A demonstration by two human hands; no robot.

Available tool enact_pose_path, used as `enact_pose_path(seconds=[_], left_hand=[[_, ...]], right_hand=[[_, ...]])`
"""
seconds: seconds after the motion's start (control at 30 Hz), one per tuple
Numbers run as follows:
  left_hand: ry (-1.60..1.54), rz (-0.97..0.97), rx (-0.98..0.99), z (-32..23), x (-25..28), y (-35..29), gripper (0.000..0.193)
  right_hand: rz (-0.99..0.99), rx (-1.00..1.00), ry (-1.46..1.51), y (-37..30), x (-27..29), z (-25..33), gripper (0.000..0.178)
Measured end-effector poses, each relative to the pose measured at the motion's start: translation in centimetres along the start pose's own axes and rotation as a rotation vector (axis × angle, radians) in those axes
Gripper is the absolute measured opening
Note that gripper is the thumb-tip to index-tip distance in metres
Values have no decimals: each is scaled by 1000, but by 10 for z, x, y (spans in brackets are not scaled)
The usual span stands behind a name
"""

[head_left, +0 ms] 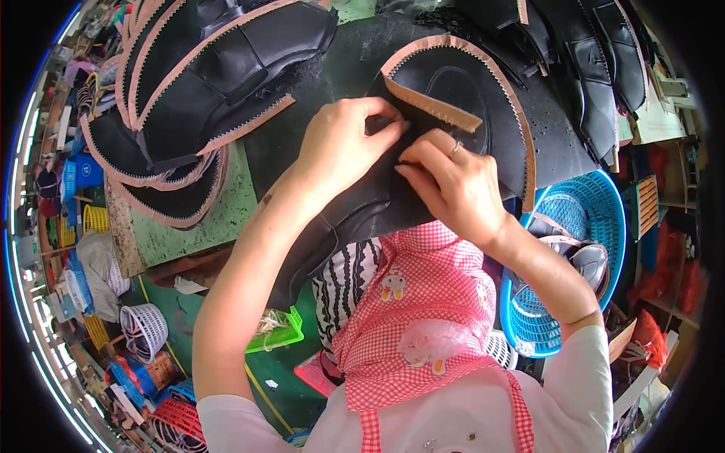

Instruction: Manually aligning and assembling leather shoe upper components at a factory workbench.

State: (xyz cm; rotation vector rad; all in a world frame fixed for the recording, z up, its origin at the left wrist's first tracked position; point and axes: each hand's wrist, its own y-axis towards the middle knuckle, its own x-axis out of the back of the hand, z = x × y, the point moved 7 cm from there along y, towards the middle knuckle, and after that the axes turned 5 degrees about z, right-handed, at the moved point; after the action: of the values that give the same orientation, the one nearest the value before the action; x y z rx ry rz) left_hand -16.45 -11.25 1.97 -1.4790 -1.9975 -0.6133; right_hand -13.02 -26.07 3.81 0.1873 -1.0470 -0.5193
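A black leather shoe upper with a curved outline lies across the table's front edge and hangs down toward my apron. A tan strip with a zigzag edge borders its far part, and a loose end of the strip folds inward above my fingers. My left hand is closed, thumb and forefinger pinching the black leather near the strip. Just to the right, my right hand, wearing a ring, is closed in a pinch on the same leather. Whatever small detail lies between the fingertips is hidden.
Stacked black uppers with tan edging lie at the left of the green table. More black uppers rest at the far right. A blue basket holding shoe parts stands right of me, and a green tray sits below.
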Motion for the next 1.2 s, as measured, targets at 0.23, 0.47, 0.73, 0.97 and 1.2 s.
enact_pose_path(seconds=[0.23,0.47,0.73,0.97,1.2], left_hand=[[13,5,29,4,1,-1,21],[-163,84,71,4,0,-5,33],[-125,178,162,5,-6,-3,25],[-202,198,175,10,-11,-4,20],[-224,203,158,10,-9,-5,19]], right_hand=[[22,18,53,-1,5,1,13],[-78,522,90,72,47,32,29],[277,234,-286,51,36,-15,28],[121,-51,-149,21,25,-17,49],[110,11,-146,14,22,-10,40]])
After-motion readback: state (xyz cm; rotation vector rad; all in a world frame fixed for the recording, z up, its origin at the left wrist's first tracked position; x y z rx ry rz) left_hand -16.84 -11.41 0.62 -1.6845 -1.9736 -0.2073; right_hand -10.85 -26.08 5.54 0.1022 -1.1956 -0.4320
